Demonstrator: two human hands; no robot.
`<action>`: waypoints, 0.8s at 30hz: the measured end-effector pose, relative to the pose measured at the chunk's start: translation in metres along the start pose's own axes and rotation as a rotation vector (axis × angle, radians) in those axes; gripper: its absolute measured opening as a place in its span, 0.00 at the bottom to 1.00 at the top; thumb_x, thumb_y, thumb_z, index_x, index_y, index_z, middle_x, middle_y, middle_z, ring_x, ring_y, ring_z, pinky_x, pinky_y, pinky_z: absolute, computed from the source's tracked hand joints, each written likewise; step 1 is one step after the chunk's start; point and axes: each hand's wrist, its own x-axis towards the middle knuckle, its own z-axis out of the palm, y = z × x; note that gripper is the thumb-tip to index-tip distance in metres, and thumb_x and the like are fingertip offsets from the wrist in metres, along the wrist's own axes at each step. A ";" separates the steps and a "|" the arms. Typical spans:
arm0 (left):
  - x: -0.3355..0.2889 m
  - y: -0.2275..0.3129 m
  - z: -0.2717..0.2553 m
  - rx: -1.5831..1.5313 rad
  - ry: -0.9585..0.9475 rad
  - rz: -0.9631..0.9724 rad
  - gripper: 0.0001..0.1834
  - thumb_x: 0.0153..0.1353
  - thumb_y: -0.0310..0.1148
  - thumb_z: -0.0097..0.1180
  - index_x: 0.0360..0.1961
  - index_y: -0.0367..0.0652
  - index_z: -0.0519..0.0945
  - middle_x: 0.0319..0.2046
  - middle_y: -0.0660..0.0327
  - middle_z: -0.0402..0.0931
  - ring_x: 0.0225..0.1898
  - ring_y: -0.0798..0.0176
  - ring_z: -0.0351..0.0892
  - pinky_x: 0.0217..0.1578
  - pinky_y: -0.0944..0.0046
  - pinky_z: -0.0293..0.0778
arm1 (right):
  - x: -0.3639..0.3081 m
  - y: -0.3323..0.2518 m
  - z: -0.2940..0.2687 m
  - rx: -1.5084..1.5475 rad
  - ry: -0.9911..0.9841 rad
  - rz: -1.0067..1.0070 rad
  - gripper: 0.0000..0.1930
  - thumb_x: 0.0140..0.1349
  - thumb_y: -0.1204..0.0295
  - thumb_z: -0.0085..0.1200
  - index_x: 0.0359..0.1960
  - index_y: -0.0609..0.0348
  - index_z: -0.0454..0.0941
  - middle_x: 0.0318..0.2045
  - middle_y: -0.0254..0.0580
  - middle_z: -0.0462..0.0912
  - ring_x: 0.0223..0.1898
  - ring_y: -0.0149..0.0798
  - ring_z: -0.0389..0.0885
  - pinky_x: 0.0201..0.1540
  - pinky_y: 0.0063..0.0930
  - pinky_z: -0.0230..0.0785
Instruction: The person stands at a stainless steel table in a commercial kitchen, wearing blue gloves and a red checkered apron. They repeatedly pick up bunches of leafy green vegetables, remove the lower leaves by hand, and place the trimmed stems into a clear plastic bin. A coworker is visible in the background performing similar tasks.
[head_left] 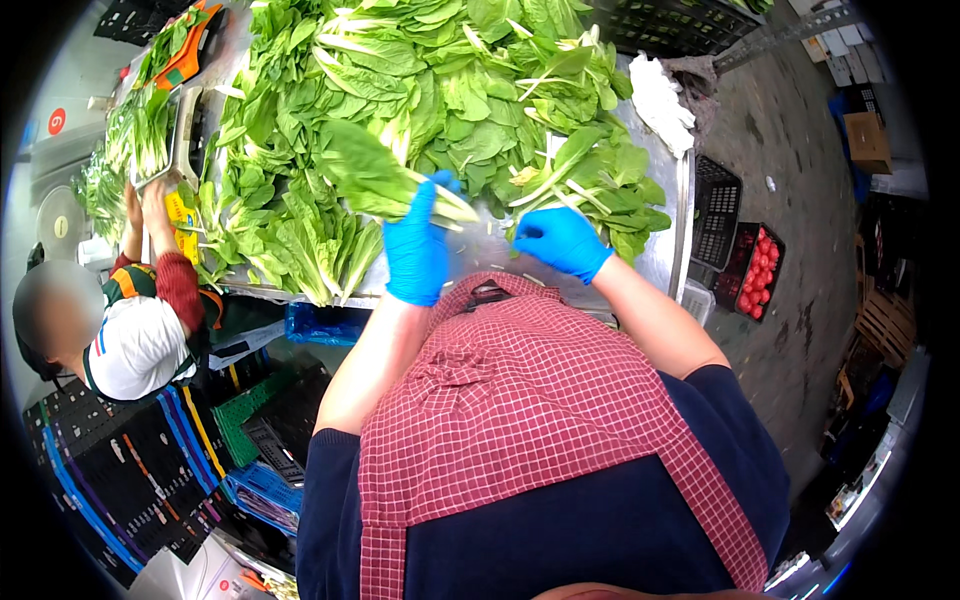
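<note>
My left hand [418, 255], in a blue glove, is closed around the pale stalks of a bunch of leafy greens [375, 178]. The leaves point up and to the left, and the cut stalk ends stick out toward the right. Also gloved in blue, my right hand [565, 243] is curled at the table's near edge, just below some loose greens [590, 185]. Its fingers are bent together, and what they hold, if anything, is hidden. A large heap of the same greens [440, 75] covers the metal table [655, 170] beyond both hands.
At left, a co-worker [150, 340] handles greens by a scale [182, 140]. A white cloth [660, 105] lies on the table's right edge. Black crates [715, 210], one with red produce [762, 272], stand on the floor at right. Stacked crates [130, 470] fill the lower left.
</note>
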 end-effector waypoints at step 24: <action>0.015 0.016 -0.036 -0.163 -0.143 -0.019 0.20 0.58 0.23 0.55 0.53 0.37 0.73 0.49 0.53 0.76 0.52 0.60 0.74 0.53 0.59 0.70 | 0.082 -0.062 -0.013 0.624 0.069 0.048 0.17 0.55 0.72 0.61 0.45 0.66 0.75 0.34 0.42 0.82 0.32 0.32 0.81 0.34 0.24 0.74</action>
